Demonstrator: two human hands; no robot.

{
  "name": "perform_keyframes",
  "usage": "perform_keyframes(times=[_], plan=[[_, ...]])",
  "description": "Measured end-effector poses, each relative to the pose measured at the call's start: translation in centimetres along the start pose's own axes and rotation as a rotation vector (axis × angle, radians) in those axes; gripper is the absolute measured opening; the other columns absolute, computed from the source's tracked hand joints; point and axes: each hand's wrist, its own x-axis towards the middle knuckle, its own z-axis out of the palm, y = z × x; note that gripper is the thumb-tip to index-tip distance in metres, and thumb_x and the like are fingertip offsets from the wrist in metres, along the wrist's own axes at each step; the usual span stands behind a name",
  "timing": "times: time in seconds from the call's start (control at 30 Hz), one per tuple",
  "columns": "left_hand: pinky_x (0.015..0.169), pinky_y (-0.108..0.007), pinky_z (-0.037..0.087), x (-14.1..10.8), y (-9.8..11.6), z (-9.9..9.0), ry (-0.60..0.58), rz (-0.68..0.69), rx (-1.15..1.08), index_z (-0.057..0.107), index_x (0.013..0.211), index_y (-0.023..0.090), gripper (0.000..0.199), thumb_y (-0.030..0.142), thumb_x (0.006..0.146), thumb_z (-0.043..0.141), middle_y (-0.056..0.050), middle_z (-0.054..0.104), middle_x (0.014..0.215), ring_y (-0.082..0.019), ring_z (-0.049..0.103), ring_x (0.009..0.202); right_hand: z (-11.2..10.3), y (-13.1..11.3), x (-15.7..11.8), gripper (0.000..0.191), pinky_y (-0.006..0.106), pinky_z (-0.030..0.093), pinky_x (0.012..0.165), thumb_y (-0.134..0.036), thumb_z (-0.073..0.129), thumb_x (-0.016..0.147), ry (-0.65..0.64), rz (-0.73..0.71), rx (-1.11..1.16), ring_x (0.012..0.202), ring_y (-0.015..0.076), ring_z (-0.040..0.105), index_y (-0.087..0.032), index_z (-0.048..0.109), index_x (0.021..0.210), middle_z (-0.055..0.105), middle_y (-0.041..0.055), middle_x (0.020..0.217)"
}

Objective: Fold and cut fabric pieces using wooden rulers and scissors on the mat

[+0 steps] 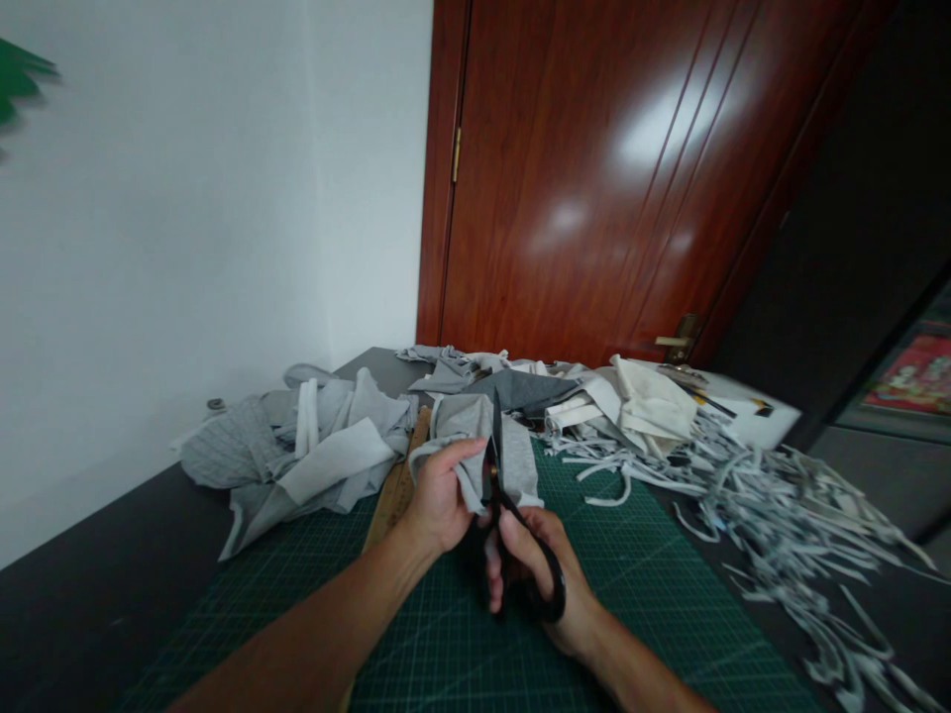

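Grey fabric (pixel 520 463) is pinched in my left hand (pixel 442 497), near the middle of the view. My right hand (pixel 546 569) has its fingers through the handles of black scissors (pixel 497 436), whose blades point up and away beside my left thumb, at the cloth. Both hands are above a green cutting mat (pixel 594 634) with a grid. A wooden ruler (pixel 387 503) lies on the mat to the left of the fabric, partly behind my left hand and forearm.
Crumpled grey fabric (pixel 297 446) is heaped on the left. More cloth (pixel 654 406) lies at the back, with a white box (pixel 758 421) behind. Many cut strips (pixel 780 505) spread over the right side of the dark table (pixel 96 604). A brown door (pixel 550 198) stands beyond.
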Motion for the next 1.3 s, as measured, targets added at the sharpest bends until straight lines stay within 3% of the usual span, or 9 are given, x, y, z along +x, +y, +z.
perform_keyframes(times=[0.1, 0.3, 0.43, 0.53, 0.63, 0.73, 0.87, 1.07, 1.3], plan=[[0.035, -0.025, 0.036, 0.0, 0.0, 0.0, 0.003, 0.001, -0.002, 0.067, 0.066, 0.016, 0.016, 0.027, 0.073, 0.077, -0.002, 0.061, 0.050, -0.016, 0.052, 0.035, 0.1, -0.1, 0.0, 0.057, 0.022, 0.044, 0.042, -0.073, 0.072, 0.089, 0.005, -0.007, -0.006, 0.042, 0.0105, 0.052, -0.017, 0.066, 0.089, 0.059, -0.0032, 0.061], [0.042, -0.026, 0.042, 0.3, -0.1, -0.3, 0.004, 0.005, -0.027, 0.065, 0.063, 0.017, 0.019, 0.026, 0.071, 0.081, -0.002, 0.063, 0.052, -0.015, 0.055, 0.039, 0.2, -0.1, -0.1, 0.065, 0.020, 0.043, 0.040, -0.075, 0.069, 0.090, 0.009, -0.007, -0.047, 0.041, 0.0094, 0.052, -0.017, 0.060, 0.063, 0.056, -0.0023, 0.055], [0.048, -0.025, 0.045, 0.6, -0.2, -0.9, 0.012, 0.003, -0.048, 0.068, 0.069, 0.015, 0.017, 0.023, 0.071, 0.083, -0.003, 0.067, 0.061, -0.015, 0.060, 0.047, 0.1, 0.1, -0.1, 0.065, 0.019, 0.040, 0.039, -0.076, 0.069, 0.089, 0.027, 0.004, -0.080, 0.039, 0.0091, 0.051, -0.018, 0.060, 0.062, 0.056, -0.0025, 0.052], [0.055, -0.025, 0.050, 0.9, -0.5, -1.3, 0.033, -0.006, -0.059, 0.071, 0.087, 0.013, 0.017, 0.028, 0.086, 0.080, -0.003, 0.071, 0.079, -0.014, 0.063, 0.060, 0.3, 0.2, 0.0, 0.065, 0.019, 0.039, 0.038, -0.077, 0.069, 0.089, 0.043, 0.015, -0.103, 0.037, 0.0090, 0.049, -0.018, 0.059, 0.062, 0.055, -0.0030, 0.048], [0.071, -0.032, 0.060, 1.2, -0.7, -1.7, 0.072, -0.019, -0.064, 0.069, 0.114, 0.015, 0.026, 0.037, 0.101, 0.070, -0.005, 0.072, 0.105, -0.017, 0.069, 0.082, 0.4, 0.2, 0.0, 0.065, 0.020, 0.039, 0.038, -0.078, 0.070, 0.087, 0.058, 0.023, -0.120, 0.036, 0.0092, 0.048, -0.019, 0.058, 0.062, 0.053, -0.0038, 0.047], [0.084, -0.041, 0.063, 1.4, -0.8, -1.8, 0.123, -0.036, -0.062, 0.065, 0.128, 0.017, 0.034, 0.040, 0.103, 0.068, -0.009, 0.069, 0.123, -0.022, 0.071, 0.100, 0.6, 0.1, 0.0, 0.065, 0.020, 0.038, 0.038, -0.079, 0.071, 0.085, 0.061, 0.026, -0.135, 0.036, 0.0094, 0.049, -0.020, 0.057, 0.062, 0.053, -0.0038, 0.047], [0.091, -0.046, 0.062, 1.5, -0.7, -1.7, 0.179, -0.063, -0.056, 0.064, 0.133, 0.017, 0.038, 0.039, 0.102, 0.069, -0.011, 0.067, 0.131, -0.026, 0.069, 0.109, 0.5, 0.1, 0.0, 0.066, 0.020, 0.037, 0.038, -0.079, 0.071, 0.085, 0.056, 0.028, -0.147, 0.036, 0.0089, 0.049, -0.020, 0.057, 0.061, 0.053, -0.0041, 0.046], [0.088, -0.044, 0.063, 1.1, -0.2, -0.9, 0.214, -0.016, -0.087, 0.065, 0.130, 0.017, 0.035, 0.038, 0.103, 0.068, -0.010, 0.068, 0.127, -0.024, 0.070, 0.105, 0.5, 0.1, -0.1, 0.064, 0.019, 0.036, 0.037, -0.078, 0.073, 0.084, 0.038, 0.036, -0.153, 0.035, 0.0090, 0.049, -0.020, 0.057, 0.063, 0.054, -0.0045, 0.045], [0.070, -0.027, 0.062, 0.8, 1.7, 1.0, 0.139, 0.225, -0.225, 0.074, 0.099, 0.014, 0.017, 0.014, 0.082, 0.079, -0.004, 0.077, 0.086, -0.019, 0.075, 0.076, 0.5, 0.0, -0.3, 0.061, 0.020, 0.039, 0.036, -0.079, 0.075, 0.080, 0.013, 0.058, -0.145, 0.035, 0.0099, 0.050, -0.020, 0.061, 0.078, 0.055, -0.0066, 0.048]])
